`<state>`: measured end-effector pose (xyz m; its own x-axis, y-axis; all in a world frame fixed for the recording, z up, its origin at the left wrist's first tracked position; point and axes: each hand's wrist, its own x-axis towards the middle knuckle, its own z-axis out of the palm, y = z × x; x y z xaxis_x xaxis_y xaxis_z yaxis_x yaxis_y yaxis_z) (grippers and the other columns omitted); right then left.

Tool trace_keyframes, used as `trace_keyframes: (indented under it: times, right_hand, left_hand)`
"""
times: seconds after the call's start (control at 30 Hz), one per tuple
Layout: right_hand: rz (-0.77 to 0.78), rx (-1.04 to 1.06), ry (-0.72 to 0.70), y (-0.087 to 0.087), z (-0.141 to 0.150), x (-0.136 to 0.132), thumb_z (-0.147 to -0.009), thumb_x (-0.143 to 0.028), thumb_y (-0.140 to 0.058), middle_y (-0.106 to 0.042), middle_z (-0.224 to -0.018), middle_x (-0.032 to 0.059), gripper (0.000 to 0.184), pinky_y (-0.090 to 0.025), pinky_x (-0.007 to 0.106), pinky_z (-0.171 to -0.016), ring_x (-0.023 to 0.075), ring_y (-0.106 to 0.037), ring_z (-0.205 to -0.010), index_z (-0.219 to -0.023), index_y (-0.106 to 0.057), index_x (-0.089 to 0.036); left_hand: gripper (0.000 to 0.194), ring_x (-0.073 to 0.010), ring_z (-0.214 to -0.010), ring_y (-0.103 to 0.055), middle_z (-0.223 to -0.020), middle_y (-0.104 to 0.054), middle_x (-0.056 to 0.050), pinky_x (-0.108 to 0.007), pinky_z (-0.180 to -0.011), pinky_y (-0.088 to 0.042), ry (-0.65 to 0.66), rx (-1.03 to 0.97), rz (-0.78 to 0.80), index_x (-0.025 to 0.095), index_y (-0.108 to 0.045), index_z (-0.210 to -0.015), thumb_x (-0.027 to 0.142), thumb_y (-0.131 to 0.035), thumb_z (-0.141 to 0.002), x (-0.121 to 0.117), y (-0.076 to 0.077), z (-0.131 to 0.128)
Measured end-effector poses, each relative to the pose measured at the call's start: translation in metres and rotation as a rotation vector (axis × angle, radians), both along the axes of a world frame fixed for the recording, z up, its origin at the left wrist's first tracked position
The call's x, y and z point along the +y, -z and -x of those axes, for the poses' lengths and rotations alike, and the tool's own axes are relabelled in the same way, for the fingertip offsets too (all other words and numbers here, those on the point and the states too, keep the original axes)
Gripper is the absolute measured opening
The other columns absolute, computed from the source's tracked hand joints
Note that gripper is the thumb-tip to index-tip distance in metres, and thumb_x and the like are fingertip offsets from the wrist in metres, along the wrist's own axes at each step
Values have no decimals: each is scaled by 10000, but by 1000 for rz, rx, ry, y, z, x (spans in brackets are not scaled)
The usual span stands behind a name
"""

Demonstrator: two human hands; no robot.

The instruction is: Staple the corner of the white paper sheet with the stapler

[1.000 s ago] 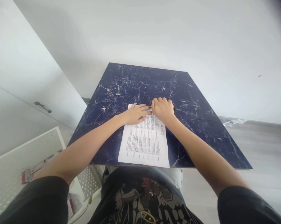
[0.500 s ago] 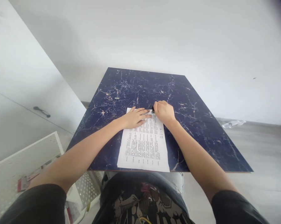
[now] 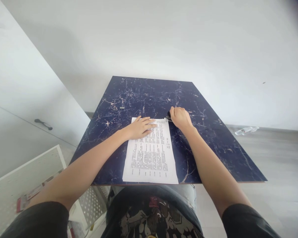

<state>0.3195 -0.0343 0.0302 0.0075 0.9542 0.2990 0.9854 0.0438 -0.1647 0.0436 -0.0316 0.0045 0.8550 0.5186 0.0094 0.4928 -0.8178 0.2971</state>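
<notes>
Found a dark blue table (image 3: 145, 94) with pale veining. Noted on it printed paper (image 3: 151, 155), lying flat and running to the near edge; cannot count the sheets. Would rate the work as under way, not finished: can pass as done the laying out and steadying of the paper; judge as left the close of the work at its far right corner. Cannot confirm any fastening there. Saw the left hand (image 3: 139, 129) open, palm down, fingers spread on the paper's far left part — pressing, by appearance, and grasping nothing. Saw the right hand (image 3: 181, 118) closed around a black stapler (image 3: 168, 115), so judged by shape, at that far right corner — cannot tell bite from mere contact. Recorded last a small pale strip (image 3: 122, 107) on the table, apart from both hands.
</notes>
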Motion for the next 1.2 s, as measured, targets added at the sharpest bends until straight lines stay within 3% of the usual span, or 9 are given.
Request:
trace_keyframes:
  times: [0.2, 0.43, 0.57, 0.7, 0.8, 0.9, 1.03, 1.2]
  right_hand:
    - [16, 60, -48, -7, -18, -2, -1090, -421, -286, -712, -871, 138, 518, -419, 357, -767, 267, -645, -830, -769, -634, -211]
    - [122, 143, -325, -18, -38, -10, -1064, -466, -350, -712, -927, 86, 408, -431, 349, -809, 242, -629, -883, -911, -636, -217]
    - [218, 116, -335, -17, -43, -12, -974, -471, -557, -730, -960, 79, 257, -418, 337, -705, 245, -632, -814, -1014, -626, -226]
    - [207, 74, -290, -14, -44, -11, -942, -374, -598, -732, -961, 89, 190, -402, 335, -675, 249, -634, -804, -1046, -634, -220]
    - [109, 61, -216, -15, -36, -12, -937, -352, -602, -729, -981, 101, 214, -410, 343, -689, 269, -644, -843, -1097, -650, -218]
    - [-10, 136, -197, -16, -19, -15, -948, -327, -591, -729, -1085, 114, 293, -459, 380, -780, 289, -660, -937, -1219, -644, -230]
    - [-74, 293, -254, -11, 12, -18, -969, -318, -580, -716, -1213, 130, 372, -495, 422, -925, 295, -663, -1070, -1327, -625, -227]
    - [-104, 400, -400, 1, 37, -19, -976, -301, -586, -684, -1270, 126, 452, -527, 441, -952, 297, -656, -1131, -1422, -593, -230]
  left_hand:
    - [514, -303, -1614, -172, -1709, -315, 14, -659, -1280, -84, 19, 7, -4, 383, -380, -1609, 447, -295, -1106, 0, 0, 1]
    - [512, -292, -1602, -216, -1703, -332, 10, -640, -1287, -72, 6, 11, -39, 384, -387, -1603, 442, -311, -1100, 3, 2, 3]
    - [506, -295, -1594, -234, -1704, -332, -10, -651, -1280, -75, -20, 9, -74, 367, -406, -1591, 434, -300, -1101, 8, 5, 7]
    - [498, -303, -1555, -313, -1665, -407, -55, -633, -1273, -137, -40, -17, -134, 311, -504, -1535, 449, -299, -1103, 8, 3, 8]
    - [510, -269, -1469, -441, -1566, -537, -75, -537, -1266, -232, -48, -66, -152, 277, -570, -1482, 486, -304, -1099, 6, 0, 8]
    - [568, -274, -1504, -403, -1616, -482, -67, -530, -1280, -200, -39, -39, -107, 291, -522, -1529, 579, -334, -1076, 5, -2, 7]
    - [751, -323, -1592, -230, -1712, -307, -68, -582, -1296, -65, -13, 16, -86, 303, -401, -1612, 741, -378, -1002, 5, -4, 6]
    - [834, -373, -1514, -369, -1633, -439, -138, -592, -1272, -167, -90, -19, -121, 246, -481, -1572, 793, -447, -944, 4, -5, 6]
